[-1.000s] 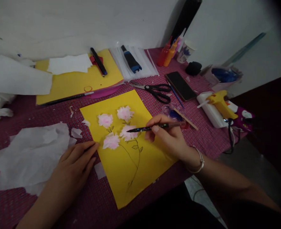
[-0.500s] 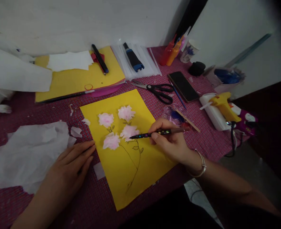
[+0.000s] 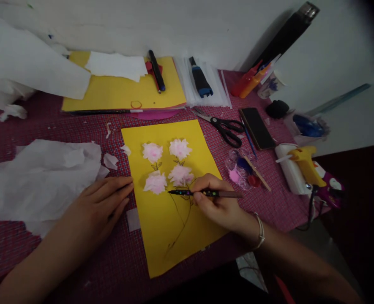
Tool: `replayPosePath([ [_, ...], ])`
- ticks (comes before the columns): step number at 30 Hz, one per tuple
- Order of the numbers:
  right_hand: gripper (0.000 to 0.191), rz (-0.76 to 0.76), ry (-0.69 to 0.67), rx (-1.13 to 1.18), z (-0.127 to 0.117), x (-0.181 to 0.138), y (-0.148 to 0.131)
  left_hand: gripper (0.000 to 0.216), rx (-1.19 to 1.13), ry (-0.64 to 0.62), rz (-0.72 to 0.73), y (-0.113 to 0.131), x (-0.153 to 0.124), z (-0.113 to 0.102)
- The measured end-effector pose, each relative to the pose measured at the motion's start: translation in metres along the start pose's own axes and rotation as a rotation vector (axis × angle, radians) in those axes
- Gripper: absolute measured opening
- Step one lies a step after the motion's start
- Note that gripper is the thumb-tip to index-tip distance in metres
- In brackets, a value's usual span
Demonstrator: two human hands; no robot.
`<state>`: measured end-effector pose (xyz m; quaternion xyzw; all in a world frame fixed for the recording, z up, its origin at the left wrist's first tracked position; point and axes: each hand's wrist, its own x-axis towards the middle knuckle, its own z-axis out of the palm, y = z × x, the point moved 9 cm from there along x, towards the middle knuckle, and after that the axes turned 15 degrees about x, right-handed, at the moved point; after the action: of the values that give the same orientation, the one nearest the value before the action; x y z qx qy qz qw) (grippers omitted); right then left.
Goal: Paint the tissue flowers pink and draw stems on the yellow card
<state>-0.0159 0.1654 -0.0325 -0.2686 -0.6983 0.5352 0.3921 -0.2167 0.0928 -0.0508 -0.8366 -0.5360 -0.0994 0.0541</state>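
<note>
A yellow sheet of paper (image 3: 202, 228) lies on the table, carrying several pale pink paper flowers (image 3: 155, 182) with thin dark stems and leaves drawn beneath them. My right hand (image 3: 217, 202) is closed around a dark pen (image 3: 210, 193) with coloured star marks. Its tip points left and sits at the stem just below the lower left flower; whether it touches the paper I cannot tell. My left hand (image 3: 99, 207) rests flat, fingers stretched out, the fingertips at the sheet's left edge. Part of the drawn stem is hidden behind the pen and my right fingers.
White tissue paper (image 3: 44, 181) lies to the left, with scraps near it. Beyond the sheet are scissors (image 3: 226, 126), a phone (image 3: 257, 128) and a paint palette (image 3: 234, 175) with a wooden stick (image 3: 257, 173). A yellow glue gun (image 3: 309, 164) stands at the right, paint bottles (image 3: 248, 82) at the back.
The pen in my right hand has shifted left and slightly down on the sheet, from the lower right flower to beside the lower left one. My left hand stays at the edge. The view has tilted.
</note>
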Motion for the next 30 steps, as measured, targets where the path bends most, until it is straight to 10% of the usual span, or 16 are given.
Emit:
replayPosePath([
  [30, 0.008, 0.064, 0.049, 0.047, -0.005, 0.000, 0.008, 0.033, -0.009, -0.025, -0.007, 0.000, 0.001, 0.002],
])
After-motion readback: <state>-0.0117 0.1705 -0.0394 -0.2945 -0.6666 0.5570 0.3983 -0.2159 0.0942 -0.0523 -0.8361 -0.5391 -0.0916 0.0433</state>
